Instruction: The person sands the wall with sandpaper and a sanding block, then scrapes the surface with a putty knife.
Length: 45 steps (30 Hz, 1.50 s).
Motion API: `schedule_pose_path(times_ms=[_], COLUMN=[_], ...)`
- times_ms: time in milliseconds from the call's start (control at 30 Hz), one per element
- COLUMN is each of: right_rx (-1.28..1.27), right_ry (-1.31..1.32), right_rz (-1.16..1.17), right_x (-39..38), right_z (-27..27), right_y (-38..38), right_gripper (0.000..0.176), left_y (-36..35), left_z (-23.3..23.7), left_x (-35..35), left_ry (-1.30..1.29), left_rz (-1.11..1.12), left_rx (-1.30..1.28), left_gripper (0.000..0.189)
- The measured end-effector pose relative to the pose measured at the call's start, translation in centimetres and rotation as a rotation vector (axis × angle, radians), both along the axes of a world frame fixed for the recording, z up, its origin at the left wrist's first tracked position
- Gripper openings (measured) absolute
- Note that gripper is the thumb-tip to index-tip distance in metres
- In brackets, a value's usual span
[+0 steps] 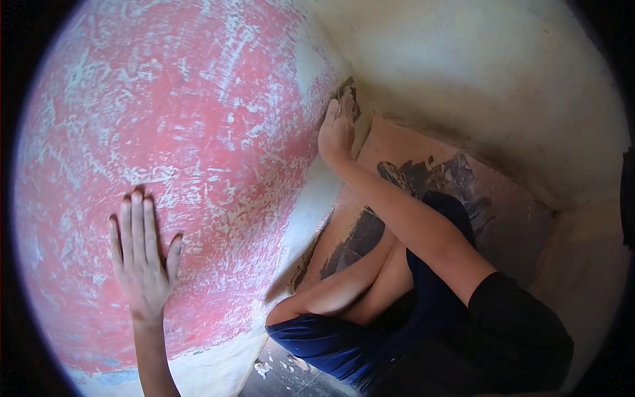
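Note:
My left hand (140,258) lies flat against the pink wall (218,159), its fingers stretched out and the thumb apart. White scuffed streaks and patches cover the pink paint. Farther up and to the right, my right hand (337,135) presses at the wall's edge close to the corner. Under its fingers is a thin, dark brown flat piece (346,87), worn-looking at the edge; its exact kind is hard to make out. The right forearm reaches across above my bent legs.
A cream wall (476,73) meets the pink one at the corner. Below is a floor (516,231) with dark tiles and tan, dusty patches. My knees in dark blue shorts (331,341) and a patterned shoe (395,177) take up the middle. Pale flakes (262,368) lie near the bottom.

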State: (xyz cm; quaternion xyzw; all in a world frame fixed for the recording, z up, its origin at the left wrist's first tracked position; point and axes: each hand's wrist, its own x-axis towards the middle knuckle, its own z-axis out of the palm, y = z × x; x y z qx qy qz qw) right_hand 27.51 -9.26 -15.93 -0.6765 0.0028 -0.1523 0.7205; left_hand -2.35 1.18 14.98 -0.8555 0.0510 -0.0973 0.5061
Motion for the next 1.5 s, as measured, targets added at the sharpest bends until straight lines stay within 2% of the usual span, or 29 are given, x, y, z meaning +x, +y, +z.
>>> schedule_pose_path(times_ms=[33,100,167,233,367,433,567,633,733,800,833,900,933,1000,1033,1100,1133,1167,1233,1333,1400,1433,1500], right_rx=[-0.001,0.12,0.059,-0.15,-0.121,-0.045,-0.002,-0.075,-0.19,0.032,0.03,-0.1,-0.058,-0.154,-0.155,-0.178,-0.121,-0.12,0.027,-0.09,0.042,0.039,-0.143], right_ry=[-0.004,0.003,-0.442,-0.911,-0.926,-0.425,-0.362,-0.972,-0.988,-0.626,-0.62,-0.352,-0.426,-0.767,-0.759,-0.977,-1.006,-1.011,-0.567,-0.439,-0.726,-0.72,-1.143], right_rz=[-0.054,0.077,0.163,0.054,0.041,-0.065,-0.126,0.004,0.001,0.016,0.022,-0.096,-0.14,-0.06,-0.064,0.127,-0.008,-0.013,0.006,0.048,0.014,0.008,-0.044], right_x=[-0.2,0.6,-1.9,-3.7,-0.8,0.5,-1.8,-3.6,-3.0,-0.4,0.0,0.2,0.0,-1.6,-2.4,-3.3,-1.7,0.2,2.5,0.6,-3.7,-4.3,-4.5], right_z=[-0.9,0.1,6.1,10.7,6.1,1.7,7.0,10.5,9.4,4.3,3.7,3.7,4.3,7.4,8.5,9.8,8.8,7.2,4.3,5.8,9.2,9.5,9.7], right_y=[0.9,1.9,0.6,-0.2,-0.1,-0.3,0.5,0.3,0.1,0.9,0.6,-0.4,0.3,-0.3,-0.1,0.2,-0.1,-0.6,-1.4,0.0,-0.3,0.2,1.3], right_gripper=[0.065,0.06,0.057,0.057,0.057,0.059,0.055,0.063,0.064,0.061,0.061,0.056,0.052,0.051,0.051,0.047,0.043,0.043,0.04,0.039,0.042,0.042,0.044], left_y=[0.5,0.4,0.3,0.5,1.0,1.0,0.9,0.7,0.7,0.8,0.8,0.9,0.9,0.7,0.6,0.7,0.8,0.9,0.9,0.6,0.7,0.7,0.7], left_z=[-0.1,-0.2,-0.3,-0.4,-0.4,-0.5,-0.5,-0.5,-0.5,-0.4,-0.6,-0.7,-0.7,-0.6,-0.5,-0.6,-0.6,-0.5,-0.7,-0.6,-0.6,-0.6,-0.6], left_x=[-0.6,-0.3,-0.1,-0.2,-0.2,-0.3,-0.3,-0.2,-0.3,-0.1,-0.2,-0.3,-0.2,-0.2,-0.2,-0.4,-0.4,-0.3,-0.4,-0.1,0.0,-0.2,-0.4], left_ry=[-0.002,-0.004,-0.022,-0.014,-0.038,-0.043,-0.042,-0.039,-0.045,-0.056,-0.049,-0.048,-0.048,-0.043,-0.044,-0.041,-0.047,-0.053,-0.056,-0.049,-0.048,-0.051,-0.05], left_rz=[-0.039,-0.024,-0.029,-0.032,-0.051,-0.058,-0.057,-0.051,-0.052,-0.065,-0.074,-0.064,-0.061,-0.06,-0.056,-0.068,-0.076,-0.079,-0.085,-0.08,-0.084,-0.08,-0.071], left_rx=[0.018,-0.013,0.006,-0.007,0.024,0.031,0.03,0.029,0.018,0.019,0.007,0.017,0.037,0.031,0.02,0.01,0.004,0.007,0.028,0.014,0.014,0.012,0.013], left_gripper=[0.07,0.071,0.07,0.07,0.07,0.07,0.069,0.069,0.068,0.067,0.067,0.066,0.066,0.065,0.065,0.065,0.064,0.064,0.064,0.063,0.063,0.063,0.062])
